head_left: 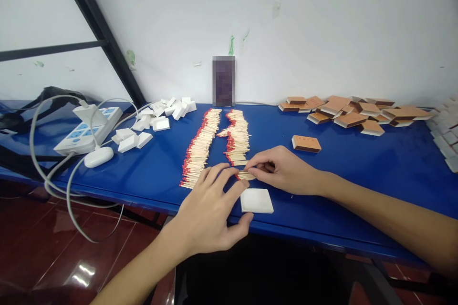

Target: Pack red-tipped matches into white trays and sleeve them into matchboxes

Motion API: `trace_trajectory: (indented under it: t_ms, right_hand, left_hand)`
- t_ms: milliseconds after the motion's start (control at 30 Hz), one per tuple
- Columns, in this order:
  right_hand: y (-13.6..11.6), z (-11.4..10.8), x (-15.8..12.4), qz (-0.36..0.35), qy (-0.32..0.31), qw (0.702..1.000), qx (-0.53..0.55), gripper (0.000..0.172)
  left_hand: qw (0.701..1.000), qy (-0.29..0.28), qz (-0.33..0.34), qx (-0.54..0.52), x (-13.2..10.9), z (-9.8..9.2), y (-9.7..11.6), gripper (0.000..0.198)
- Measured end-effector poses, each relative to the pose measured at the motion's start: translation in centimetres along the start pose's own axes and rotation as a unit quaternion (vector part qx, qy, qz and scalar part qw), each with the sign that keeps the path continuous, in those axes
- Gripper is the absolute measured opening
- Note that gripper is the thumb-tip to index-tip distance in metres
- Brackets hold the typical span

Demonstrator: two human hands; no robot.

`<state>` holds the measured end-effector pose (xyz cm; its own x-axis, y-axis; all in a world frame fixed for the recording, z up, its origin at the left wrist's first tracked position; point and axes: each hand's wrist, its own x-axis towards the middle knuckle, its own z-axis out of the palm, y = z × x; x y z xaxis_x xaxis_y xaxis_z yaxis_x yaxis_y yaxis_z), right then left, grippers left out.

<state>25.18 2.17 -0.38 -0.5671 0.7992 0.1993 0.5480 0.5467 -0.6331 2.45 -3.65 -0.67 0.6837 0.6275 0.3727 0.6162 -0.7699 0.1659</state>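
My left hand reaches over the front of the table with its fingers spread. Its fingertips rest by the red heads of a small bunch of matches, and its thumb is apart, near the table edge. From the right, my right hand pinches at the stick ends of that bunch; its fingertips partly hide the matches there. Just in front lies a white matchbox tray, between my left thumb and fingers. Two long rows of red-headed matches stretch back, a left row and a right row.
White trays are heaped at the back left, near a power strip with looping cables. Orange matchbox sleeves pile up at the back right, with a single sleeve nearer. A dark blurred rectangle stands against the wall.
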Motion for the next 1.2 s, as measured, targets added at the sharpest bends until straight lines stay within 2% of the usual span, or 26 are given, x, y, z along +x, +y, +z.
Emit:
trace_trajectory:
  t_ms: [67,267,600,933,1200]
  right_hand:
    - [0.03,0.04,-0.01,-0.014,0.000,1.000,-0.001,0.024]
    - [0.35,0.34,0.10,-0.036,0.055,0.996,-0.052,0.024]
    - [0.04,0.22,0.19,-0.047,0.046,0.995,-0.068,0.024]
    - [0.12,0.11,0.03,-0.026,0.030,0.999,-0.028,0.023]
    - [-0.02,0.14,0.10,-0.058,0.035,0.996,-0.051,0.023]
  left_hand:
    - [1.000,0.005,0.002,-0.002,-0.02,0.01,0.02,0.044]
    - [0.999,0.010,-0.022,0.024,-0.01,0.33,0.09,0.048]
    - [0.999,-0.018,-0.036,0.036,0.01,0.28,0.16,0.051]
    - [1.000,-0.003,-0.012,0.007,0.15,0.14,0.11,0.050]
    - [0.999,-0.018,-0.021,0.023,0.06,0.16,0.10,0.053]
